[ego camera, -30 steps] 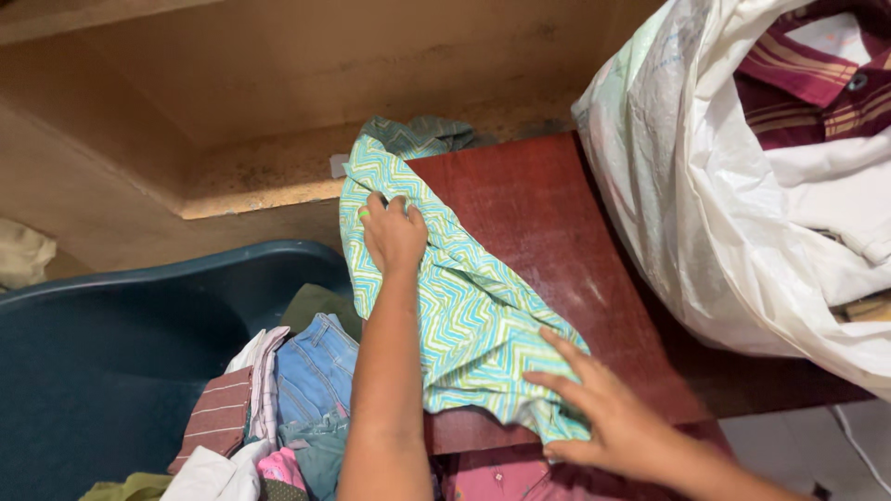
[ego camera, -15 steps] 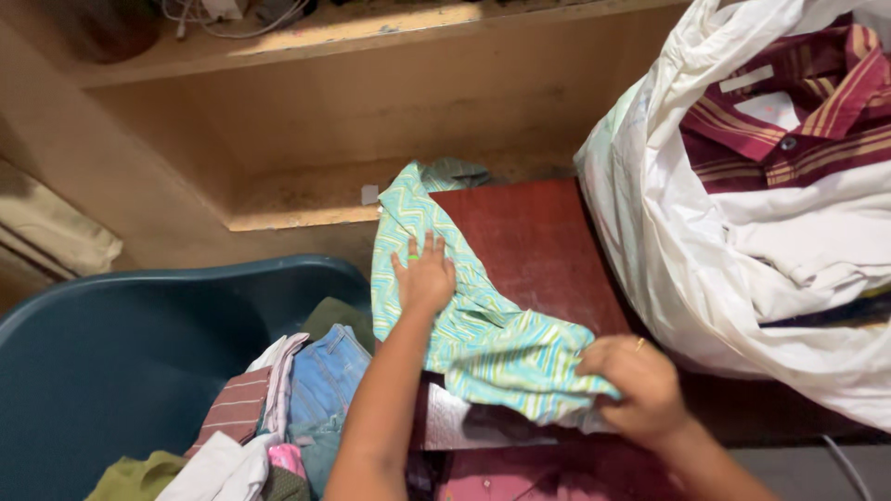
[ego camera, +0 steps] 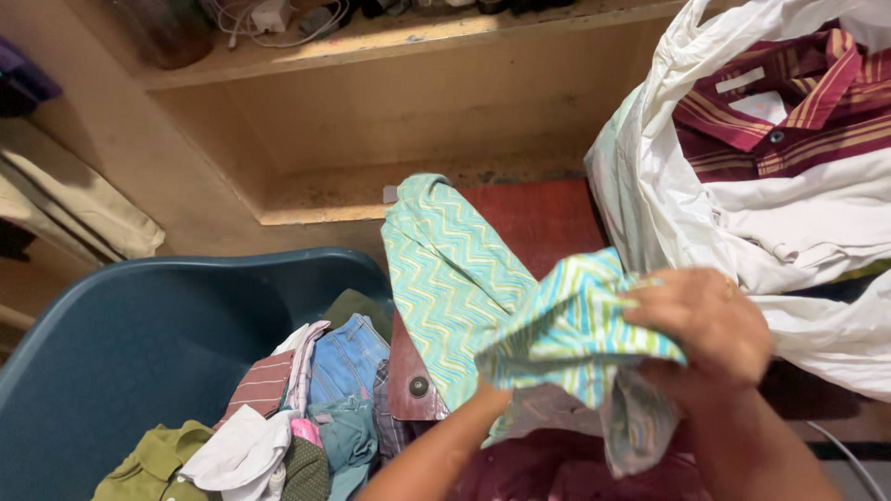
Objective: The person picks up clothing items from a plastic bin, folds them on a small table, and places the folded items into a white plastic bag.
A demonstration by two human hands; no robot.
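Change since half a second ago: the near end of the zigzag cloth (ego camera: 455, 278), then lying flat under both hands, is now lifted and doubled back over itself; the left palm no longer presses on top of it.

Right hand (ego camera: 705, 325): raised above the red-brown table (ego camera: 548, 218), fingers curled shut on a bunched fold of the green-and-turquoise zigzag cloth; knuckles face the camera, forearm running down to the lower right edge.

Left hand: hidden beneath the lifted fold; only the left forearm (ego camera: 436, 459) shows, rising from the bottom edge toward the cloth. Whether this hand is closed on the cloth cannot be told, though it seems to be under it.

Zigzag cloth: far end spread flat along the left part of the table, reaching its back edge; near end held up in the air, a loose tail hanging below the right hand.

Adjacent items:
- Dark teal tub (ego camera: 139, 343), left of the table, holding mixed garments, among them blue denim (ego camera: 343, 357).
- White plastic sack (ego camera: 742, 213), on the right, just beside the right hand, holding a maroon striped shirt (ego camera: 789, 102).
- Wooden shelf (ego camera: 371, 42), behind, with cables.
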